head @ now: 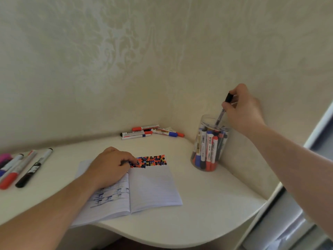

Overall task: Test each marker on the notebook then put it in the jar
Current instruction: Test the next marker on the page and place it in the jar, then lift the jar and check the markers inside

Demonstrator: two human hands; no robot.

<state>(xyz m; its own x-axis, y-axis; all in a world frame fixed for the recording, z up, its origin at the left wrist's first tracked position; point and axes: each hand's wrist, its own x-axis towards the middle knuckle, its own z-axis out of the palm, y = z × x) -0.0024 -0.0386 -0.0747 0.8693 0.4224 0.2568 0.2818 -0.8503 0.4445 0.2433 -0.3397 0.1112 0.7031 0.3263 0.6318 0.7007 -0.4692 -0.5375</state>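
Marker [223, 110] pinched in right hand [242, 110], tip lowered into jar [209, 143] for dropping; left hand [110, 165] flat, relaxed, pinning notebook [151, 186] on counter [207, 213].

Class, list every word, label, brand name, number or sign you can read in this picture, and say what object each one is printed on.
None can be read.
Markers in the jar: vertical print on the white barrels, too small and blurred.
Markers in the far corner: labels and a barcode, unreadable.
Black marker at left: white print, blurred.
Notebook: only coloured test dots and smudged blue marks, no legible writing.
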